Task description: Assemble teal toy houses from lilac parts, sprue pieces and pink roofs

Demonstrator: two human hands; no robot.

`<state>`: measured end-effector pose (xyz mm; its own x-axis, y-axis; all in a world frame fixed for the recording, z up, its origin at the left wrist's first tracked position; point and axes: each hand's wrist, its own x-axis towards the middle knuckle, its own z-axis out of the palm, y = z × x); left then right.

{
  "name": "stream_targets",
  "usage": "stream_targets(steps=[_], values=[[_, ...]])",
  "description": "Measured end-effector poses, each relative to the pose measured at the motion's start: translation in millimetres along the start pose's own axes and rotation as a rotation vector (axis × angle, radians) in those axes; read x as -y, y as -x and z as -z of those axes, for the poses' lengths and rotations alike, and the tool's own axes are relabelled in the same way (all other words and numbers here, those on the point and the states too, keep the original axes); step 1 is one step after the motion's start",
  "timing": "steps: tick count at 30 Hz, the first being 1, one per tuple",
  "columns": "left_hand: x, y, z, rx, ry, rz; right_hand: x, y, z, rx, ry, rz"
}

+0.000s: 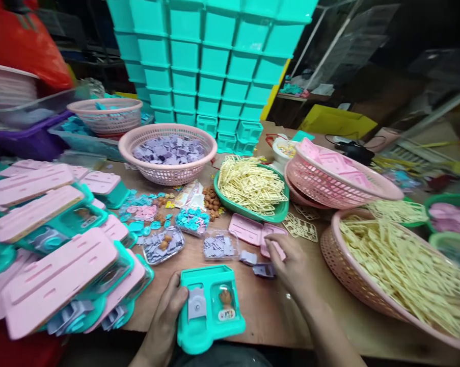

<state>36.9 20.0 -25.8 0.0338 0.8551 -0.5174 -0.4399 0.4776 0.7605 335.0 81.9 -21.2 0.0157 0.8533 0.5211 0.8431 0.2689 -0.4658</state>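
Both hands work at the near edge of the wooden table (260, 311). Left hand (167, 311) is closed around the left side of a teal tray (210, 311), thumb on its top rim, and the tray lies flat at the table edge, directly in front of the person. Right hand (289, 265) is stretched forward and turned palm down; its fingertips touch a small lilac piece (264, 270) lying on the table, just right of the tray. Whether the fingers really pinch this piece or only rest on it, I cannot tell.

From the largest things to the smallest: a tall stack of teal crates (214, 66) stands at the far side of the table. On the left there is a big pile of finished teal trays with pink lids (57, 255). On the right, a wide pink basket (398, 285) is full of cream plastic frames. Another pink basket (167, 153) at the back holds lilac pieces, and a green dish (252, 191) beside it holds more cream frames. A pink insert (252, 232) lies just beyond the right hand. Two clear small boxes (191, 244) with lilac parts stand between the pile and the pink insert. Inside the teal tray, a grey part (196, 303) sits in the left compartment and a small brown figure (225, 298) in the right one.
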Motion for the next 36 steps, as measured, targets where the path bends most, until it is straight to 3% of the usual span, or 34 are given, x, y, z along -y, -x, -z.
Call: stream_targets(steps=[3,7,9,14,19,23,29,32,36], values=[[-5.9,4.4,-12.1,0.018,-0.067,0.060,-40.1,12.7,18.3,-0.066,0.144,-0.144],[-10.4,4.1,-29.6,0.121,-0.077,0.104,-62.3,30.5,30.6,0.152,0.084,-0.198],[-8.1,1.5,-34.3,0.114,-0.060,0.131,-64.4,41.9,35.4,0.171,0.074,-0.242],[0.6,-2.0,-48.0,0.097,0.017,0.225,-75.1,79.2,52.1,-0.004,0.163,-0.342],[-1.7,2.4,-75.4,0.057,0.038,0.296,-85.2,99.7,54.7,-0.181,0.237,-0.375],[-4.7,6.1,-91.5,0.028,0.040,0.340,-66.7,76.6,36.4,-0.160,0.201,-0.286],[1.4,7.4,-92.0,0.025,0.086,0.357,-29.5,5.5,-8.5,0.244,0.004,-0.080],[3.7,6.3,-86.5,-0.007,0.089,0.343,-27.2,-15.6,-16.5,0.341,0.020,-0.112],[3.5,3.1,-84.5,-0.042,0.103,0.288,-40.9,-38.8,-17.4,0.360,0.185,-0.284]])
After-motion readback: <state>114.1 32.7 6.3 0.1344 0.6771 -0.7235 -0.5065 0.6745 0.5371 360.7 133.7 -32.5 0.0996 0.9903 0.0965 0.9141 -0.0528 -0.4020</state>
